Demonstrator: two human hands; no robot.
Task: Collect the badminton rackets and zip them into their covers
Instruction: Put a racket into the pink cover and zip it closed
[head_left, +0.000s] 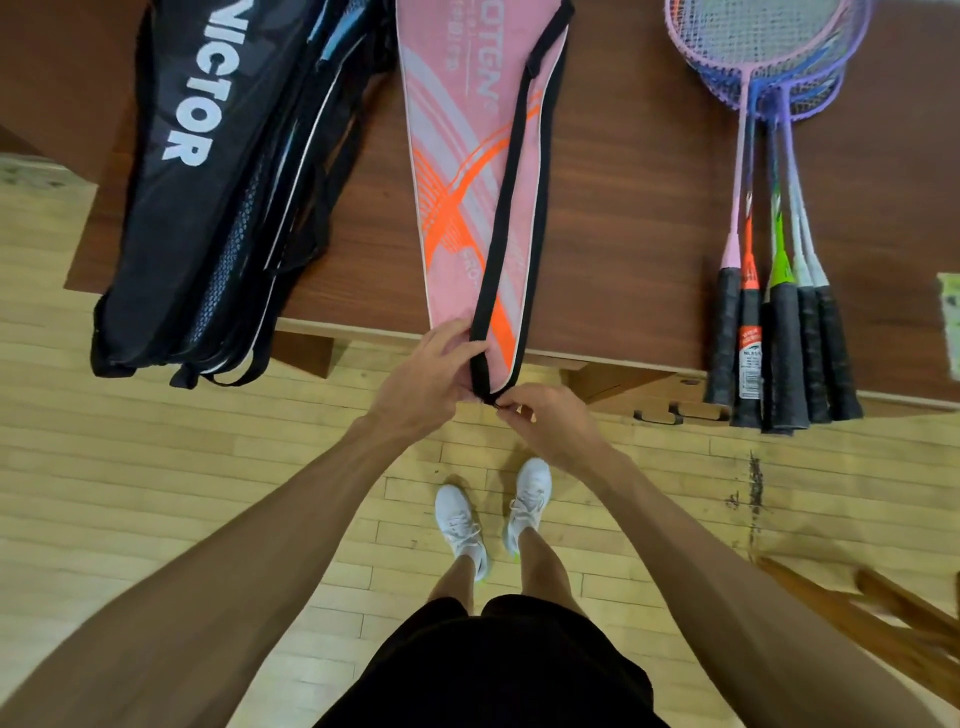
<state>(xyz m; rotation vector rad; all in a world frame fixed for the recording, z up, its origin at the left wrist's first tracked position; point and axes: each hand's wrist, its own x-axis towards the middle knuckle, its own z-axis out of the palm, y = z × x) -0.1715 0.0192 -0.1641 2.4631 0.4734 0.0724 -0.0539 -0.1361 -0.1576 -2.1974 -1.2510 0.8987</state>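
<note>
While the right hand (545, 421) pinches the zip pull (496, 408) at the pink cover's (457, 156) narrow tip, the left hand (426, 379) grips that end, likely bracing the fabric so the zip can run. The cover lies lengthwise on the table (623, 208), tip overhanging the near edge for access. The rackets (779, 260) lie stacked well to its right, and a black bag (208, 182) lies to its left.

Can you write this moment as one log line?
left hand grips pink cover at narrow end | right hand pinches zipper pull | rackets lie right of cover | black bag left
</note>
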